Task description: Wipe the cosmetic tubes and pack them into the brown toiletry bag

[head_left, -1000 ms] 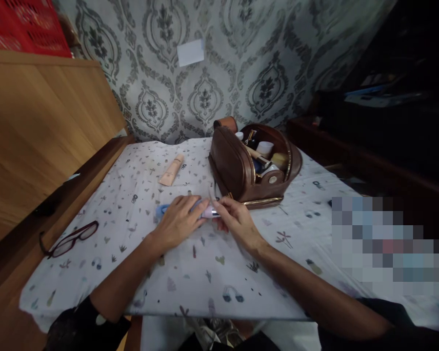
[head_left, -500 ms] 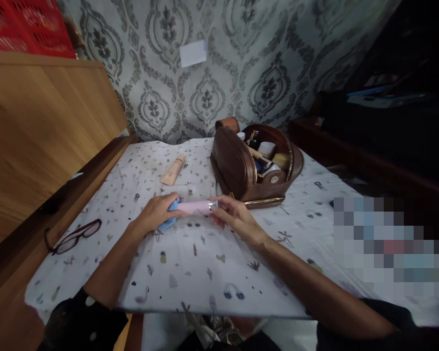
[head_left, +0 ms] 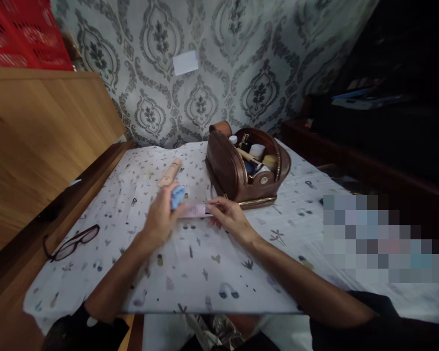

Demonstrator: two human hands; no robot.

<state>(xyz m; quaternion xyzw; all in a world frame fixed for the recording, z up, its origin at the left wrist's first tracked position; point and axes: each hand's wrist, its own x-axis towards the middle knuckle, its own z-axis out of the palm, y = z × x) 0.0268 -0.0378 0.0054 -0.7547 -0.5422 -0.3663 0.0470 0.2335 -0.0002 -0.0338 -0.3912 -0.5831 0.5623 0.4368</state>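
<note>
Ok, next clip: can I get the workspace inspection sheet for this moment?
Surface: tablecloth, white with small prints, covers the table.
Job's things: pink tube held level, low over the tablecloth; blue cloth at its left end.
Clutter: open brown toiletry bag packed with cosmetics; peach tube; glasses near the left edge.
Grippers: left hand, blurred, grips the blue cloth; right hand pinches the pink tube.
Cables: nothing seen.
Surroundings: patterned wallpaper, wooden cabinet, red crate.

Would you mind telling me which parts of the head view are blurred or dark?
In the head view, the left hand and its blue cloth are motion-blurred; the right hand holding the pink tube and the brown bag look sharper; the right side is dark, partly pixelated.
</note>
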